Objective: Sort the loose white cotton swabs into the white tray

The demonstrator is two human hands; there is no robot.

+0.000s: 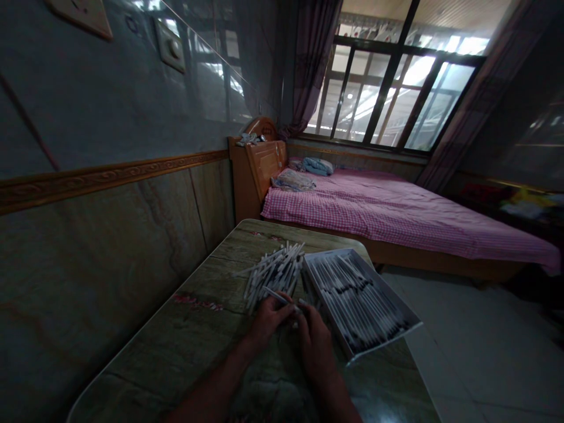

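The left hand (269, 322) and right hand (315, 345) are together at lower centre, fingertips meeting around a single white stick (277, 296), which looks pinched between them, though fingers hide part of it. That stick's long axis runs about 10 to 4 o'clock. A loose pile of white sticks (274, 275) lies at 12 o'clock from the hands, mixed angles, most running about 1 to 7 o'clock; its near edge is just beside the left hand, the nearer hand to it. At about 2 o'clock from the hands sits a shallow white-rimmed tray (385, 340), its near edge just beside the right hand, the nearer hand to it. Inside, dark-banded white sticks (352, 294) lie packed side by side, long axis about 10 to 4 o'clock. Pile and tray are very close; whether they touch is hard to tell. All of this rests on a stone-patterned table (145, 346), with a bed (396, 217) in pink gingham beyond at 1 o'clock.
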